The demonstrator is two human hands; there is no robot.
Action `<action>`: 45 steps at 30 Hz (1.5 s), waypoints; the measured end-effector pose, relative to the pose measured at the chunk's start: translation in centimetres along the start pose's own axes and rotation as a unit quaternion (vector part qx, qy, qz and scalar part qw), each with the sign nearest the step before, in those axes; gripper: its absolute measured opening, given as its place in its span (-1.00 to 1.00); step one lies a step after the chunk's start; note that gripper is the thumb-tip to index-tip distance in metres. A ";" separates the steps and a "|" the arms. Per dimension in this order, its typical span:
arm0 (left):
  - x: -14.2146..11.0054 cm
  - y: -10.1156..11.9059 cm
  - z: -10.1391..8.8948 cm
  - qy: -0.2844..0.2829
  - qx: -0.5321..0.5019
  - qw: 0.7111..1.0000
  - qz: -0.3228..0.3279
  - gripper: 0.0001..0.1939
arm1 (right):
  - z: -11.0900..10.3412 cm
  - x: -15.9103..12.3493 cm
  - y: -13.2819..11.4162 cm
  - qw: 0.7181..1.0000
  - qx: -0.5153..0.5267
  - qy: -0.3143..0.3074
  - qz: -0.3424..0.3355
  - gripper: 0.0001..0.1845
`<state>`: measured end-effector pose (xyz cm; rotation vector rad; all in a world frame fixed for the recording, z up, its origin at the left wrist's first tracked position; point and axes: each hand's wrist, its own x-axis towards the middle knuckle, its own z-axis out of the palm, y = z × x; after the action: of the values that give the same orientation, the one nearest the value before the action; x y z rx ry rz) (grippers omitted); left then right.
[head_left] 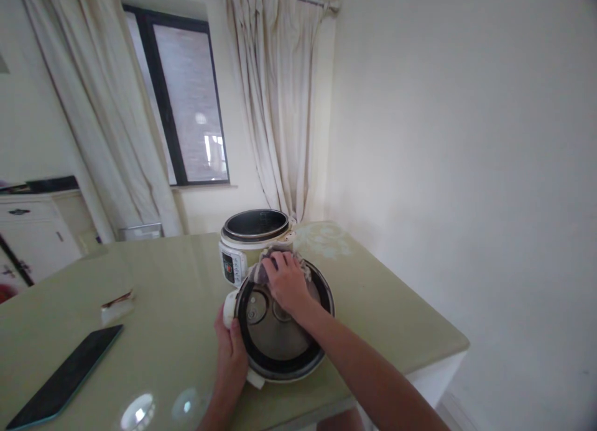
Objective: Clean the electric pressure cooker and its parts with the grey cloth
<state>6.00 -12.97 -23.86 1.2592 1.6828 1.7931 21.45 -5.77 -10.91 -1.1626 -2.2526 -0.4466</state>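
A round pressure cooker lid (pixel 280 347) is tilted up on the table's near side, its metal inner face and black sealing ring toward me. My left hand (pixel 232 350) grips the lid's left edge, by a white handle part. With bent fingers, my right hand (pixel 286 278) presses a crumpled grey-brown cloth (pixel 262 273) against the upper rim of the lid. Right behind the lid stands the white electric pressure cooker (pixel 233 263), uncovered, with its dark inner pot (pixel 256 222) and front control panel showing.
On the pale green table (pixel 177 294), a dark flat tablet-like slab (pixel 65 378) lies at the left, below a small whitish packet (pixel 116 306). A wall rises along the right side. Curtains (pixel 280 95) and a window are behind; a white cabinet (pixel 37 226) stands far left.
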 end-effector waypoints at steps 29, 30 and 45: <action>1.5 0.4 -0.2 -0.026 -0.049 0.998 -0.044 -0.19 | 0.1 -8.4 -3.8 0.954 0.245 -0.174 0.002 -0.43; 1.6 0.4 -0.5 -0.022 -0.054 0.997 -0.042 -0.19 | 0.6 -8.0 -4.3 0.949 0.271 -0.159 0.013 -0.42; 0.4 0.7 -1.1 0.026 -0.008 1.000 -0.009 -0.25 | -3.2 -8.1 1.9 0.981 -0.020 -0.190 -0.026 -0.73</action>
<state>5.13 -13.42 -22.96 1.1952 1.6989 1.8409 27.85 -11.52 -13.29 -1.3012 -2.6154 -0.3106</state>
